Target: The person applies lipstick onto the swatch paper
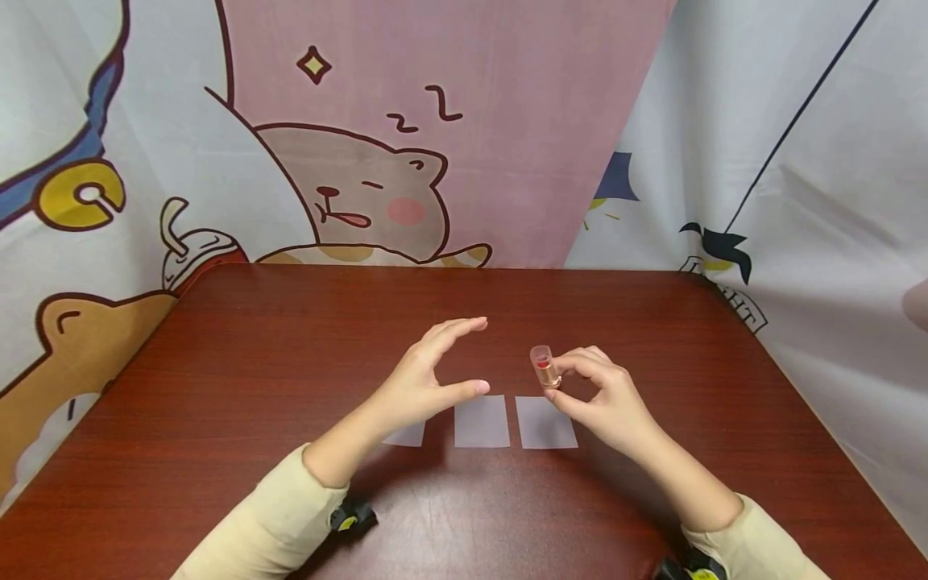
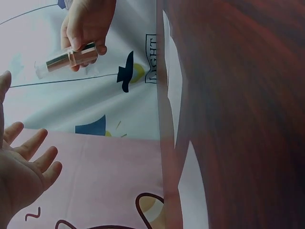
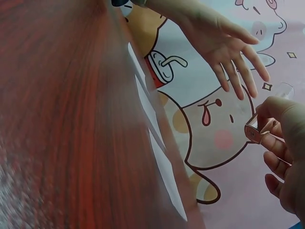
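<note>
My right hand [image 1: 611, 395] pinches a lipstick [image 1: 545, 368] between thumb and fingers, held up over the table. It has a gold-coloured base and a clear cap, with red showing through the cap. In the left wrist view the lipstick [image 2: 70, 58] tilts, cap end toward my left hand [image 2: 21, 176]. The right wrist view shows its gold end [image 3: 252, 134] beside the fingers. My left hand [image 1: 424, 374] hovers to the left with fingers spread and thumb apart, holding nothing. A gap separates it from the lipstick.
Three white paper squares lie in a row on the dark red wooden table [image 1: 290, 346]: the right square [image 1: 547, 427], the middle square [image 1: 482, 425] and the left square [image 1: 408, 436], partly hidden by my left hand. A cartoon-printed curtain [image 1: 522, 145] hangs behind the table.
</note>
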A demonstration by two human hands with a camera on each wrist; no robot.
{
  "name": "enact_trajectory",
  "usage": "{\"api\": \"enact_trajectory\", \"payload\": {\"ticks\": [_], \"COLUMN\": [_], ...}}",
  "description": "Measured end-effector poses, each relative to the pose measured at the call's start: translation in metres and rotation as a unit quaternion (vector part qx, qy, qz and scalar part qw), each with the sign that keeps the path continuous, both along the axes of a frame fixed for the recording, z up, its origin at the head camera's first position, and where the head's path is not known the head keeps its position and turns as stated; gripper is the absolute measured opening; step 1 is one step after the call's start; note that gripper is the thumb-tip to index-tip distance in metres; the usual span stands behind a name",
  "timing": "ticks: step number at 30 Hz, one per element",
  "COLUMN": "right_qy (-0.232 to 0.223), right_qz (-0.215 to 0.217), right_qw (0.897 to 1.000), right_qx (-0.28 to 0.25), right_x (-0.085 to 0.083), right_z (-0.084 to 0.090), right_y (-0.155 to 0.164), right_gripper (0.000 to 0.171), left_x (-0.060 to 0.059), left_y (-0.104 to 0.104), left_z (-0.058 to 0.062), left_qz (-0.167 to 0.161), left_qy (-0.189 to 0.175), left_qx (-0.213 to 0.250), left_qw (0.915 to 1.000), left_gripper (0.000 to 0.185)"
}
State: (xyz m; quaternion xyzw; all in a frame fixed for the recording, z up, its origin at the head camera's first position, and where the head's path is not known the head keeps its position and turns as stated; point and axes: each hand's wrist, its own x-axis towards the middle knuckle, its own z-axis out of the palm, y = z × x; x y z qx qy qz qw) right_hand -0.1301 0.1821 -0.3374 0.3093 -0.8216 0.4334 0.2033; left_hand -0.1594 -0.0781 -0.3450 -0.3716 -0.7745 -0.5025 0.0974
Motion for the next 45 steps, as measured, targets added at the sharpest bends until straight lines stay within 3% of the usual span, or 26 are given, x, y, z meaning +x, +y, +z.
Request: {"api": "enact_trajectory", "payload": {"ticks": [8,17,26,45], "right_qy": [0.006,0.004,0.001,0.0], "right_qz": [0.015,0.017,0.034,0.049], "right_qw": [1.0,1.0,0.999,0.998], "right_qx": [0.008,0.023,0.028,0.044], "right_x": [-0.011,0.01,-0.001,0.002], "right_z": [-0.026,0.001,-0.023,-0.026], "right_y": [0.009,-0.007,0.001,-0.003], "right_gripper": [0.035,0.031,0.034,0.031], "left_x": [0.005,0.008,0.009,0.007], "left_y": [0.01,0.019,0.025,0.028], "left_z": [0.002,0.0,-0.005,-0.011], "left_qz": [-0.013,-0.019,-0.026,-0.047], "left_qy": [0.016,0.029,0.054,0.09], "left_qx": [-0.002,0.002,0.026,0.06], "left_qw": [0.9998,0.9994,0.9979,0.993], "left_gripper": [0.067,0.057,0.044,0.027]}}
